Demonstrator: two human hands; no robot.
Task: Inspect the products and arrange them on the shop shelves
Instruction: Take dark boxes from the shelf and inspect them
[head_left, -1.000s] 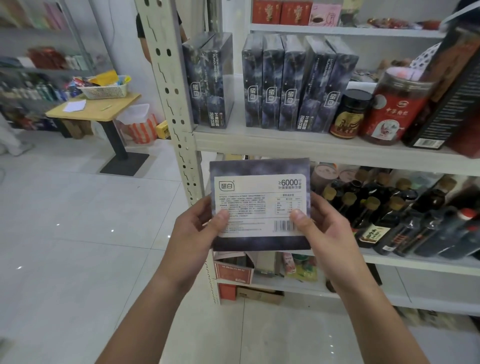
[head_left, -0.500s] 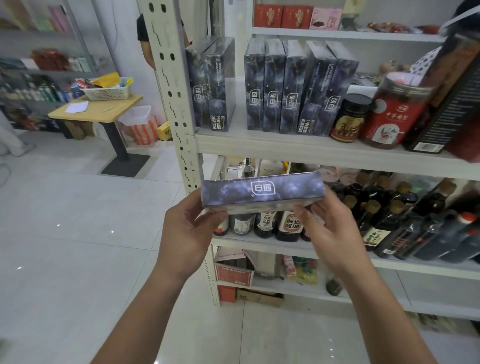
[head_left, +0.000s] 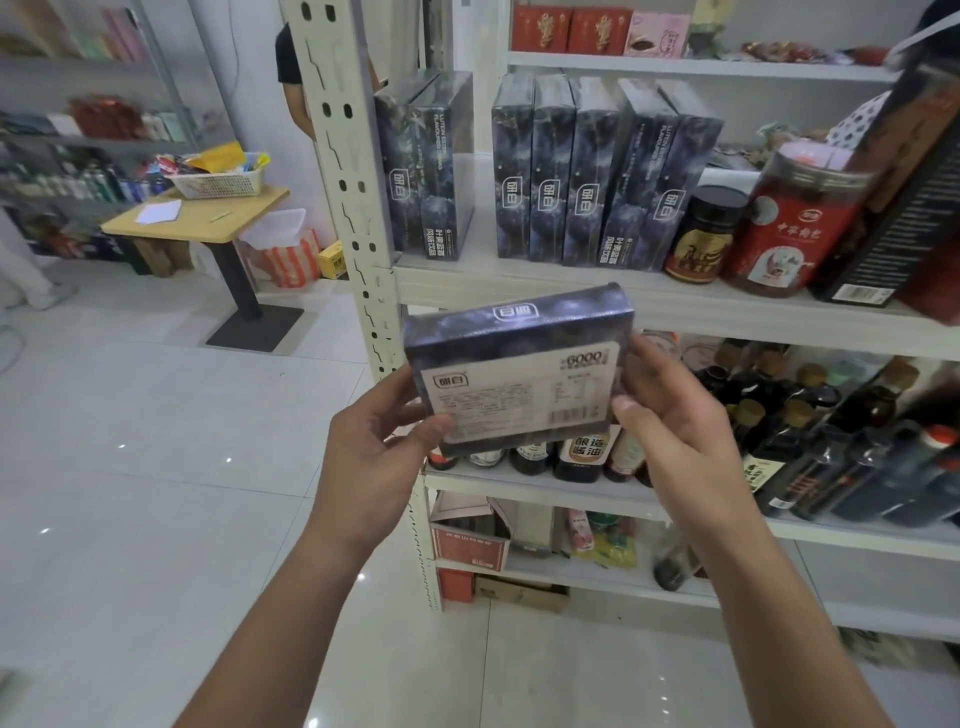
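Shop with a pale tiled floor (head_left: 130, 467), a counter (head_left: 208, 221) carrying a basket (head_left: 218, 183) well off to the left, and a white shelf (head_left: 675, 306) close ahead. Already standing on that shelf: a pair of dark boxes (head_left: 431, 166) at the left end, then a gap, then a row (head_left: 571, 171) of five more, upright or leaning slightly, with a dark jar (head_left: 701, 236) and a red jar (head_left: 795, 228) just beside them on the right. Next level down crowded with bottles (head_left: 831, 415).

In front of the shelf edge and apart from it, one more box (head_left: 519, 374), tilted, printed label side toward the camera. Gripped at its left edge by the left hand (head_left: 374, 457), thumb on the label. Gripped at its right edge by the right hand (head_left: 675, 431), thumb on the face, fingers behind.

Probably mid-inspection, reading the back. Most of this product seemingly shelved. Left to do: finishing the check, then standing this box upright, likely in the gap between the two groups. Impossible to tell whether more stock waits out of view.
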